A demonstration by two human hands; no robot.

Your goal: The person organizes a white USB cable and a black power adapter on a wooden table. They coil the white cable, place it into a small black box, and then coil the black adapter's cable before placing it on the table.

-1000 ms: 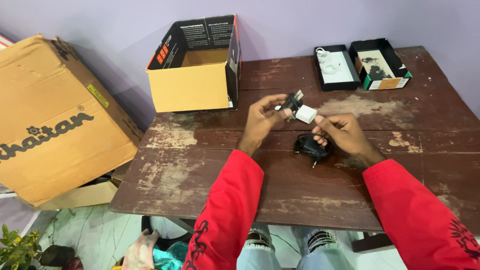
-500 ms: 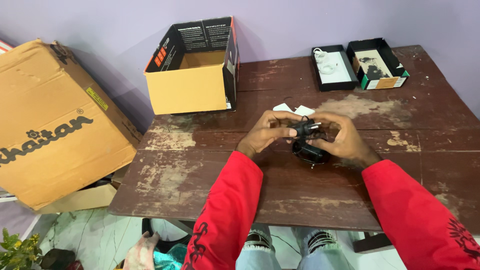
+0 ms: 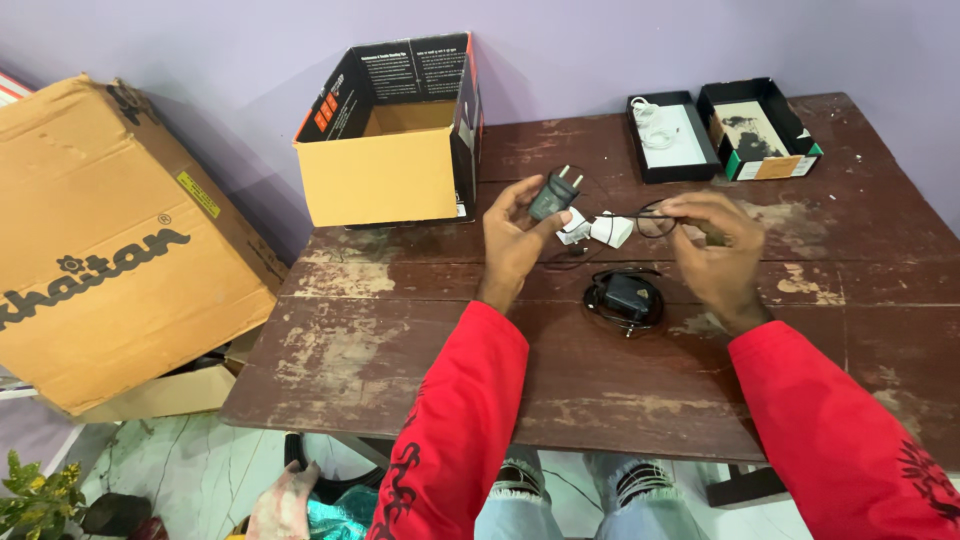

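My left hand (image 3: 510, 232) holds a black plug-in charger (image 3: 553, 193) upright above the table, its two pins pointing up. A thin black cord (image 3: 650, 217) runs from the charger over to my right hand (image 3: 718, 250), which pinches it above the table. Between my hands, two small white adapters (image 3: 598, 229) lie on the wood. A second black charger with its cord coiled around it (image 3: 625, 297) rests on the table just in front of them, below my right hand.
The worn brown wooden table (image 3: 400, 340) carries an open cardboard box (image 3: 395, 140) at the back left. Two shallow black box halves (image 3: 722, 130) sit at the back right, one with a white cable. A large cardboard carton (image 3: 110, 240) stands off the table's left side.
My hands were together over the coiled charger; they have since moved apart. The left raised the black charger and the right drew its cord out to the right.
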